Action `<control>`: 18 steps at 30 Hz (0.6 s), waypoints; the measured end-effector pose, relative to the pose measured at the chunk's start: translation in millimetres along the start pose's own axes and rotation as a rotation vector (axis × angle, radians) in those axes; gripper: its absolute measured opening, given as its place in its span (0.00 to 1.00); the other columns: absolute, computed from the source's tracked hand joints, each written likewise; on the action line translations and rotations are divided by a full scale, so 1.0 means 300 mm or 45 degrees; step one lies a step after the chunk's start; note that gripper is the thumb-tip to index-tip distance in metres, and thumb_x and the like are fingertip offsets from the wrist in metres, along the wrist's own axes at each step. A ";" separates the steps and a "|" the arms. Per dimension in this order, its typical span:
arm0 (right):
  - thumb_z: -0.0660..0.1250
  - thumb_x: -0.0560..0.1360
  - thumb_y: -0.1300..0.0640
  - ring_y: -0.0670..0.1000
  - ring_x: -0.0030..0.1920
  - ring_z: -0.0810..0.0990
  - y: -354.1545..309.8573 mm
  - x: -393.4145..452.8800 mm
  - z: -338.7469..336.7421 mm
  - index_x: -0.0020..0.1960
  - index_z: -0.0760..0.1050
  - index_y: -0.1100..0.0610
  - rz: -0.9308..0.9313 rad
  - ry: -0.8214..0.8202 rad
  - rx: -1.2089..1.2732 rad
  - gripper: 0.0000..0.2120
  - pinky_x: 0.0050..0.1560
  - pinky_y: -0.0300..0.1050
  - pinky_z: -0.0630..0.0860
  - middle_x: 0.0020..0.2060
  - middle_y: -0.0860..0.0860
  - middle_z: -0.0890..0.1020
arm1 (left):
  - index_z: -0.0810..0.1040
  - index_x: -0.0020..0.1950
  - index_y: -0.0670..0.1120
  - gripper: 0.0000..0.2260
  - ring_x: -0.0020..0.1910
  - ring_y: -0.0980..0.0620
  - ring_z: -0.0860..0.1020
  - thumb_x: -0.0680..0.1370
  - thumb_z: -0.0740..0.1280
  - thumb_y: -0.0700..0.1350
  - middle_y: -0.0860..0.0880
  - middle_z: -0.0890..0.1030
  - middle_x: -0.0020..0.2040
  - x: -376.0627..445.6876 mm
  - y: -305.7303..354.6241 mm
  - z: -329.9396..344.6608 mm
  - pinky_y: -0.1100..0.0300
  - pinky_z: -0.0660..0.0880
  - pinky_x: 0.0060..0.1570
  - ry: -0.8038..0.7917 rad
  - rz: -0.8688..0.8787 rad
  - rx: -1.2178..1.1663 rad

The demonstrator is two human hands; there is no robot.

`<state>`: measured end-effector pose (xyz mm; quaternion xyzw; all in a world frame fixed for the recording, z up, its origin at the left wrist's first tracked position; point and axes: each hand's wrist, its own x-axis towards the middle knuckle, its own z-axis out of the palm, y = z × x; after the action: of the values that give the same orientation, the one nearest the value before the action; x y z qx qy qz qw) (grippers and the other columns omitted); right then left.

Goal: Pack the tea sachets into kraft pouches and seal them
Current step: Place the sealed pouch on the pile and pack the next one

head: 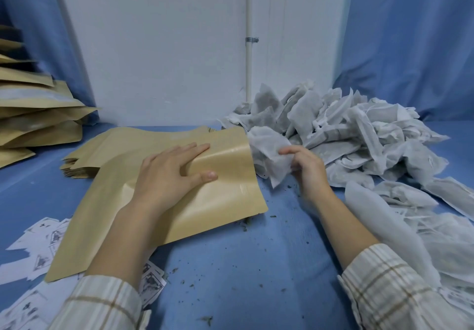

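A flat kraft pouch [220, 201] lies on the blue table with its open mouth facing right. My left hand [171, 173] grips the pouch's upper wall near the mouth, fingers on top and thumb curled under the lifted edge. My right hand [305, 168] pinches a white tea sachet [269, 155] just outside the pouch mouth. A large heap of tea sachets [359, 135] lies right behind that hand and stretches along the right side.
A stack of flat empty pouches [107, 147] lies under and behind the held pouch. Filled kraft pouches [33, 114] are piled at the far left. Printed white labels [38, 250] are scattered at the near left. Loose tea crumbs dot the blue cloth [256, 265]. A white wall stands behind.
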<state>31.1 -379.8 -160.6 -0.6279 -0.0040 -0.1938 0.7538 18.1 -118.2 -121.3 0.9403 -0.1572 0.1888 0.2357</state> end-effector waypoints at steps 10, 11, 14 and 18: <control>0.70 0.70 0.67 0.43 0.30 0.75 -0.027 -0.026 0.072 0.54 0.79 0.58 0.080 -0.377 -0.118 0.14 0.34 0.32 0.72 0.30 0.47 0.79 | 0.68 0.66 0.69 0.26 0.72 0.58 0.62 0.68 0.66 0.67 0.62 0.67 0.71 -0.011 0.010 -0.017 0.53 0.54 0.71 -0.022 0.080 -0.009; 0.72 0.68 0.66 0.44 0.34 0.78 -0.028 -0.027 0.085 0.53 0.79 0.59 0.100 -0.302 -0.099 0.13 0.38 0.34 0.75 0.35 0.50 0.81 | 0.68 0.66 0.69 0.27 0.72 0.58 0.62 0.67 0.65 0.68 0.63 0.67 0.71 -0.011 0.011 -0.025 0.54 0.53 0.71 -0.004 0.084 -0.013; 0.71 0.68 0.67 0.43 0.33 0.77 -0.033 -0.037 0.131 0.43 0.80 0.58 -0.015 -0.144 -0.468 0.07 0.37 0.33 0.75 0.34 0.51 0.80 | 0.69 0.64 0.69 0.29 0.72 0.59 0.62 0.63 0.60 0.70 0.64 0.68 0.70 -0.010 0.033 -0.034 0.59 0.51 0.69 0.034 0.108 -0.045; 0.63 0.72 0.68 0.42 0.33 0.71 -0.063 -0.063 0.172 0.37 0.77 0.58 0.017 -0.351 -0.709 0.09 0.34 0.35 0.68 0.30 0.47 0.75 | 0.71 0.63 0.69 0.27 0.71 0.59 0.64 0.65 0.63 0.69 0.63 0.69 0.69 -0.008 0.059 -0.025 0.56 0.53 0.72 0.025 0.146 -0.091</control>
<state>20.2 -328.0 -136.5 -0.8305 -0.0488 -0.0956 0.5465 7.1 -128.9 -109.3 0.9188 -0.2150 0.2054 0.2597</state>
